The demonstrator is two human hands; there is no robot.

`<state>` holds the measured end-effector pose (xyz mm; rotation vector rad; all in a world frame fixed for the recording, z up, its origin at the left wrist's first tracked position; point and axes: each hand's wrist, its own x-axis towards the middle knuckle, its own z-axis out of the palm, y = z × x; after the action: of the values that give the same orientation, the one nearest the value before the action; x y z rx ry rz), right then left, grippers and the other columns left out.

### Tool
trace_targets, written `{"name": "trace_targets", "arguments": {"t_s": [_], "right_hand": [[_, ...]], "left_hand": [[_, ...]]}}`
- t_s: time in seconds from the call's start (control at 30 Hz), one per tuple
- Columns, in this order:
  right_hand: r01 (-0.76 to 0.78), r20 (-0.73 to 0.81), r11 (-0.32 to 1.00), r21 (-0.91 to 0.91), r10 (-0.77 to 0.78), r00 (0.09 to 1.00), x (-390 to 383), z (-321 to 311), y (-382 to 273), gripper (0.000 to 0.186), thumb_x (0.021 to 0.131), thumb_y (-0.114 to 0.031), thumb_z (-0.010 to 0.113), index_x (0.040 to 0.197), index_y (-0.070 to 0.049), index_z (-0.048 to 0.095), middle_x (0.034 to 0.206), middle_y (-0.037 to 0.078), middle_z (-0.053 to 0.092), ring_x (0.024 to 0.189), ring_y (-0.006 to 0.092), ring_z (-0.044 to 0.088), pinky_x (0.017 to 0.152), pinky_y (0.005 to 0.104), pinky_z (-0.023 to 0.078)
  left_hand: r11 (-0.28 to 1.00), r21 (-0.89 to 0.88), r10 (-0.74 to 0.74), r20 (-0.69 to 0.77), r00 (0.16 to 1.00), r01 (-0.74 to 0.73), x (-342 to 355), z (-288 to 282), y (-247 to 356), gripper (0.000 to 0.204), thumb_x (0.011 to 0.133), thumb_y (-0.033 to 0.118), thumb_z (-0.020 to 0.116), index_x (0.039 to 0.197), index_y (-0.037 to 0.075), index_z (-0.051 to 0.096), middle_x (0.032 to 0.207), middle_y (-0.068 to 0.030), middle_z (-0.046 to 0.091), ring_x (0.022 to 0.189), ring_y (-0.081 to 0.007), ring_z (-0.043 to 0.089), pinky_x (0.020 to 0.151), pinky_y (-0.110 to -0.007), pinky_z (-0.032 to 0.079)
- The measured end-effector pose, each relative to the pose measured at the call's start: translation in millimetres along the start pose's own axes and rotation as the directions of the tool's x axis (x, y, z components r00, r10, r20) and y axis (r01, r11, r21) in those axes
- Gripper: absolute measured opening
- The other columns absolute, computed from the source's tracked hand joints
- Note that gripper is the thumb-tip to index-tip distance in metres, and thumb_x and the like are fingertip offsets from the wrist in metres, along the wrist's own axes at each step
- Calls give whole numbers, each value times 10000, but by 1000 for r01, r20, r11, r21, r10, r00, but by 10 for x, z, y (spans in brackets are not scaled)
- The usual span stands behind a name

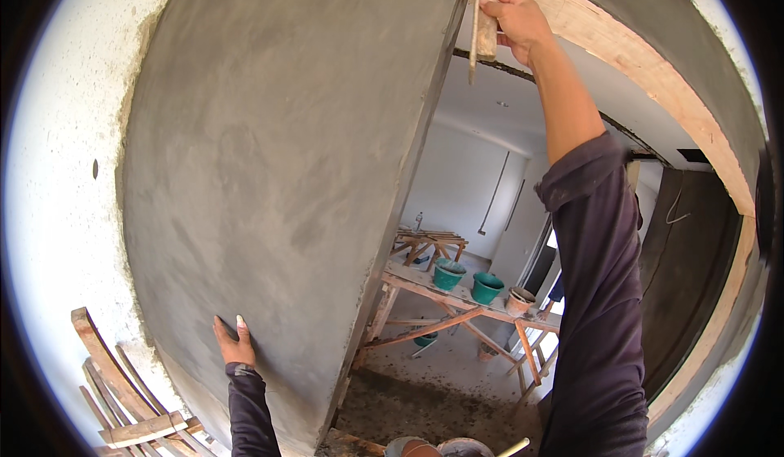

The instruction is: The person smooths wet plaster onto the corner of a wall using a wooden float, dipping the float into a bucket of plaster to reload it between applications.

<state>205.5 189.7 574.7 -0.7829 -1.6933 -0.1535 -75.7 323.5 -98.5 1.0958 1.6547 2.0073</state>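
Note:
My right hand point(523, 22) is raised high at the doorway's upper corner. It grips the wooden handle of a plastering float point(487, 39), whose thin board is seen edge-on beside the edge of the wall. Smooth grey plaster covers the wall point(286, 147) to the left of the opening, with faint darker smears on it. Low on that wall, my left hand point(235, 344) has its fingers spread and appears to rest against the plaster. Nothing is in it.
A wooden board point(604, 28) lines the opening's top and right side. Beyond the opening, green buckets point(449, 273) and a pale bucket point(520, 299) stand on a wooden trestle point(445, 295). Wooden pieces point(114, 367) lean at lower left. Containers point(465, 447) stand at the bottom edge.

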Motion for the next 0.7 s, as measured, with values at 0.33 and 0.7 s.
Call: {"name": "trace_targets", "arguments": {"t_s": [0.33, 0.7], "right_hand": [[-44, 70, 998, 46, 41, 997, -96, 84, -30, 457, 921, -99, 607, 1376, -93, 561, 1062, 28, 687, 855, 128, 631, 698, 315, 507], [0, 61, 993, 117, -7, 998, -1166, 504, 424, 470, 909, -77, 642, 1366, -18, 553, 1011, 74, 671, 798, 113, 628, 617, 304, 538]], "left_hand": [[1000, 23, -15, -3, 1000, 15, -11, -57, 95, 851, 921, 518, 611, 1484, -41, 302, 1524, -286, 313, 1450, -383, 264, 1175, -431, 242], [999, 42, -31, -24, 999, 32, -18, 11, 67, 823, 938, 510, 591, 1483, -39, 307, 1528, -267, 321, 1457, -368, 256, 1176, -422, 242]]}}
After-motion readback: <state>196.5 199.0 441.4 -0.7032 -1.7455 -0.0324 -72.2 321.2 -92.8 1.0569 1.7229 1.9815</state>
